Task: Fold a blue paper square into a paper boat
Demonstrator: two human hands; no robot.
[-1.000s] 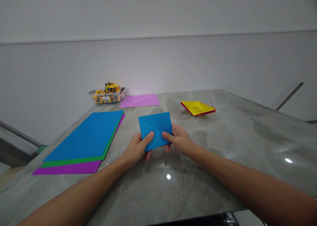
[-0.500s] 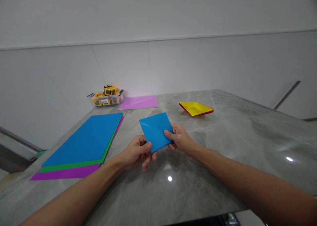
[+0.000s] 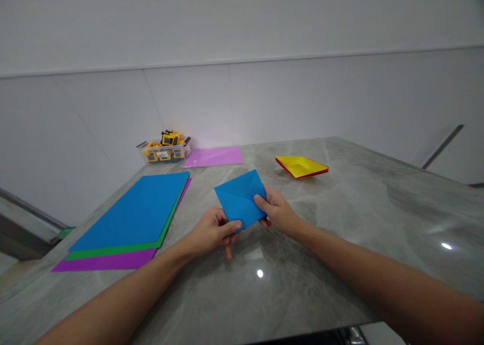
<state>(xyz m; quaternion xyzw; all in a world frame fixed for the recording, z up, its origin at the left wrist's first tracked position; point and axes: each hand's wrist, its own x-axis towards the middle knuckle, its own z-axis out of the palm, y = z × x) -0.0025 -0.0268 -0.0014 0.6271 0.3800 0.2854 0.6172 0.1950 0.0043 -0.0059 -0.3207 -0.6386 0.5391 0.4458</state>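
Observation:
A small blue folded paper (image 3: 241, 198), roughly square with crease lines meeting near its middle, is held above the table between both hands. My left hand (image 3: 216, 230) pinches its lower corner, thumb on top and fingers underneath. On the right edge, my right hand (image 3: 279, 210) grips the paper with the thumb pressed on its face; most of the other fingers are hidden behind it.
Large blue sheets (image 3: 132, 211) lie over green and purple ones at the left. A yellow and red folded paper (image 3: 301, 166) rests at the back right. Farther back are a pink sheet pack (image 3: 214, 156) and a clear box (image 3: 166, 152) of yellow toy vehicles on the marble-look table (image 3: 363, 204).
My left thumb has slid rightward along the paper's lower edge. The blue paper has tilted slightly, and its creases show more clearly. The whole view has shifted a little.

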